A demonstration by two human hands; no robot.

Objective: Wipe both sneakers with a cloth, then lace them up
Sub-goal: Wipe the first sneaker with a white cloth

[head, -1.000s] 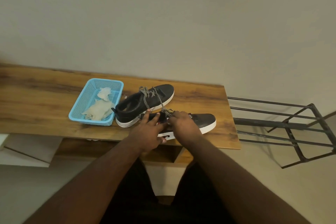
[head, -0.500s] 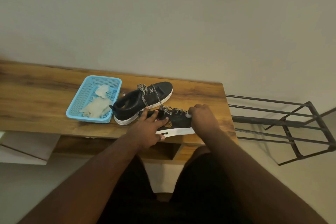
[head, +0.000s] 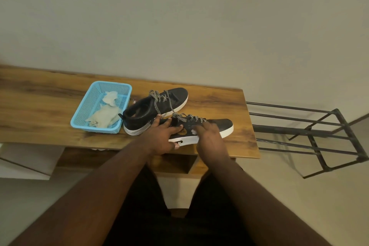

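Since half a second ago the right hand (head: 209, 136) has slid from the toe end of the near sneaker (head: 217, 127) back to its middle, leaving the toe uncovered. It now presses down on the sneaker's side with fingers curled over a small white scrap, probably a cloth (head: 193, 131), though most of it is hidden. At the heel, the left hand (head: 162, 136) lies with fingers spread across the collar and thumb under the white sole, steadying the sneaker. Just beyond at 11 o'clock, touching it, sits the far sneaker (head: 153, 113), its speckled laces loose. At 9 o'clock from the pair, a blue basket (head: 83, 114) on the wooden surface (head: 40, 102) holds pale rags (head: 104, 118). A black metal rack (head: 311, 132) stands at 3 o'clock, off the surface.
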